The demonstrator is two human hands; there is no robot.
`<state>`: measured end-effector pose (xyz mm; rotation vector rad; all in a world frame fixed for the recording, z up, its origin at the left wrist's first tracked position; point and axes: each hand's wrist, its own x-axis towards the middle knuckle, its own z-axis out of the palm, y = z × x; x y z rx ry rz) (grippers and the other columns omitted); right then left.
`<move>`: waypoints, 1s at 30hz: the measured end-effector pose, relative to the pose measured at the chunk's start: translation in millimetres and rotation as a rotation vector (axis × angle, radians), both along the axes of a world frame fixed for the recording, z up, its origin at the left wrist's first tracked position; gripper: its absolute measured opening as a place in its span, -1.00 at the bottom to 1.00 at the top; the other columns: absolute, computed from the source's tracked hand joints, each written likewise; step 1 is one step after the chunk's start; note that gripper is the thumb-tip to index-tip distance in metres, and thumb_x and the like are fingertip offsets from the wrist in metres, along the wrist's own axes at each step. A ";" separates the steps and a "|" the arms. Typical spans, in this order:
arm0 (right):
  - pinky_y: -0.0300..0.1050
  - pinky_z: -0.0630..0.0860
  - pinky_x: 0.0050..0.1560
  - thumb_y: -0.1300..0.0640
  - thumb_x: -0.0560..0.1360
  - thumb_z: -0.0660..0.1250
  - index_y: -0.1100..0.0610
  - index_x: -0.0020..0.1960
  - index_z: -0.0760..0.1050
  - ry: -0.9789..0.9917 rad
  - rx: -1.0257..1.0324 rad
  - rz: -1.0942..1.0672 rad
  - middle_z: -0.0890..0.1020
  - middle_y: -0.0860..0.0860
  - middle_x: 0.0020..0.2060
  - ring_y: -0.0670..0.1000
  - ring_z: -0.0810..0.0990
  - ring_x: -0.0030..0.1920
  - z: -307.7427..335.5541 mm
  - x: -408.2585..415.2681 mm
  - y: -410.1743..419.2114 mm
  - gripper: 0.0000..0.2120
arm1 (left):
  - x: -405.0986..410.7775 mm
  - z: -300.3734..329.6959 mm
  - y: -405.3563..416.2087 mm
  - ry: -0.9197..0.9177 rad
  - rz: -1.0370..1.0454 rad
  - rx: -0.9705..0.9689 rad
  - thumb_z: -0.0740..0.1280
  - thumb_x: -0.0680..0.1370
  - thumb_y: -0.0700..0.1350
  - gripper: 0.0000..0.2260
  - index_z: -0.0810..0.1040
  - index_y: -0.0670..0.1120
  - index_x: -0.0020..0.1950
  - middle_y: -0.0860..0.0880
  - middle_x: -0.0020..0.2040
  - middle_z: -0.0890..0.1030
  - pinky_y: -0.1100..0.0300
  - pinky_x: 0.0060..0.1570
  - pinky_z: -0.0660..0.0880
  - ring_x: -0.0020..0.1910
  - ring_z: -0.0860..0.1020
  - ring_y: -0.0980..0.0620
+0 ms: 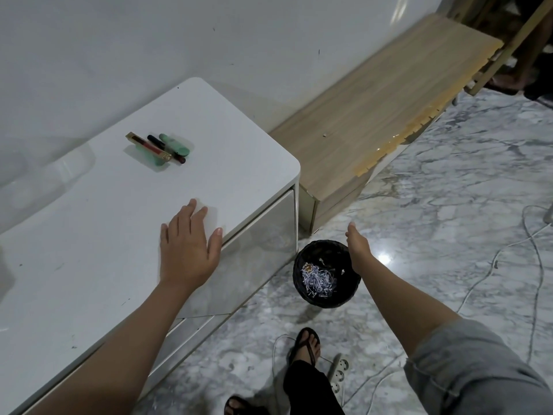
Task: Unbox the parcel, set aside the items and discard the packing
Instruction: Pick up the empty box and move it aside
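Both hands: empty, fingers loose
Left hand point(187, 244): flat on glossy white cabinet top point(89, 235)
Right hand point(357, 248): above round black wicker bin point(311, 259) holding shredded paper point(318, 281)

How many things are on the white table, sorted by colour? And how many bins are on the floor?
Green pieces: 2
Gold and red box: 1
Black and red tube: 1
Total on the white table: 4
Black bin on the floor, with shredded paper inside: 1
Total with the bin: 5
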<state>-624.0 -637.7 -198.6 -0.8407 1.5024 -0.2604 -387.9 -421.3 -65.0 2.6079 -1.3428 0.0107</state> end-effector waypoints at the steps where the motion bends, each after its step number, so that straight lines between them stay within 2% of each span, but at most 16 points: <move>1: 0.11 0.17 0.45 -0.24 0.58 -0.01 0.22 0.51 0.13 -0.020 -0.007 0.003 0.22 0.13 0.50 0.17 0.19 0.48 2.2 -0.1 0.7 -0.32 | -0.5 0.3 0.4 0.007 -0.001 -0.004 0.02 0.55 0.15 -0.48 0.38 -0.16 0.34 -0.17 0.43 0.35 -0.24 0.30 0.27 0.37 0.34 -0.20; 5: 0.10 0.20 0.45 -0.18 0.61 0.01 0.23 0.49 0.18 -0.044 -0.086 0.038 0.26 0.15 0.48 0.15 0.24 0.46 18.1 4.4 6.2 -0.39 | 2.1 0.9 1.5 0.094 0.001 -0.064 0.05 0.53 0.17 -0.47 0.38 -0.13 0.36 -0.12 0.45 0.33 -0.22 0.36 0.19 0.41 0.29 -0.14; 8: -0.01 0.37 0.24 -0.09 0.60 0.13 0.22 0.39 0.34 0.042 -0.259 0.150 0.43 0.16 0.36 0.14 0.42 0.33 40.8 14.7 24.3 -0.51 | 10.5 6.7 4.5 0.262 -0.024 -0.194 0.17 0.49 0.14 -0.49 0.40 -0.13 0.34 -0.10 0.39 0.41 -0.15 0.35 0.24 0.37 0.37 -0.11; 10: -0.08 0.38 0.13 -0.04 0.58 0.19 0.21 0.36 0.37 0.105 -0.412 0.238 0.49 0.17 0.30 0.14 0.47 0.26 57.9 27.3 44.9 -0.55 | 15.6 13.1 10.4 0.399 -0.027 -0.310 0.22 0.48 0.05 -0.51 0.40 -0.18 0.33 -0.12 0.31 0.46 -0.08 0.30 0.35 0.29 0.45 -0.12; 13: -0.07 0.39 0.18 0.05 0.58 0.21 0.22 0.41 0.30 0.128 -0.594 0.251 0.48 0.16 0.30 0.16 0.46 0.29 88.6 59.0 81.8 -0.55 | 24.8 24.0 31.5 0.480 0.045 -0.444 0.30 0.53 -0.11 -0.63 0.42 -0.18 0.32 -0.14 0.30 0.46 -0.07 0.30 0.38 0.28 0.45 -0.14; 15: -0.04 0.41 0.18 0.07 0.56 0.20 0.19 0.41 0.27 0.125 -0.690 0.161 0.46 0.15 0.30 0.18 0.45 0.28 110.9 85.8 105.9 -0.55 | 36.0 30.3 57.0 0.434 0.054 -0.483 0.32 0.53 -0.18 -0.66 0.44 -0.21 0.30 -0.18 0.28 0.49 0.01 0.32 0.34 0.29 0.44 -0.16; 18: 0.04 0.42 0.19 0.14 0.52 0.21 0.19 0.34 0.31 0.195 -0.854 0.045 0.38 0.18 0.29 0.20 0.43 0.24 146.7 130.1 142.8 -0.60 | 61.6 43.7 113.8 0.360 0.055 -0.540 0.31 0.51 -0.17 -0.67 0.47 -0.23 0.26 -0.20 0.23 0.52 0.06 0.29 0.31 0.26 0.46 -0.18; 22: 0.15 0.29 0.33 0.21 0.48 0.26 0.23 0.25 0.39 0.180 -1.082 0.050 0.41 0.21 0.24 0.24 0.33 0.29 190.5 197.8 203.5 -0.65 | 104.3 64.5 206.3 0.276 0.124 -0.580 0.28 0.50 -0.13 -0.68 0.49 -0.20 0.24 -0.16 0.21 0.53 0.10 0.24 0.32 0.25 0.47 -0.16; 27: -0.02 0.34 0.18 0.20 0.54 0.21 0.22 0.28 0.37 -0.076 -1.047 0.240 0.40 0.18 0.26 0.18 0.35 0.30 222.2 293.3 304.1 -0.68 | 162.4 90.1 315.4 0.081 0.257 -0.565 0.21 0.46 -0.05 -0.69 0.56 -0.20 0.08 -0.16 0.03 0.57 0.05 0.03 0.45 0.03 0.53 -0.15; 30: -0.16 0.33 0.09 0.19 0.55 0.20 0.20 0.29 0.36 -0.216 -0.992 0.366 0.40 0.16 0.27 0.12 0.43 0.25 230.1 339.3 361.3 -0.68 | 186.6 100.0 370.4 -0.024 0.390 -0.548 0.21 0.43 -0.01 -0.66 0.58 -0.20 0.04 -0.22 0.02 0.58 -0.06 -0.03 0.49 0.01 0.54 -0.23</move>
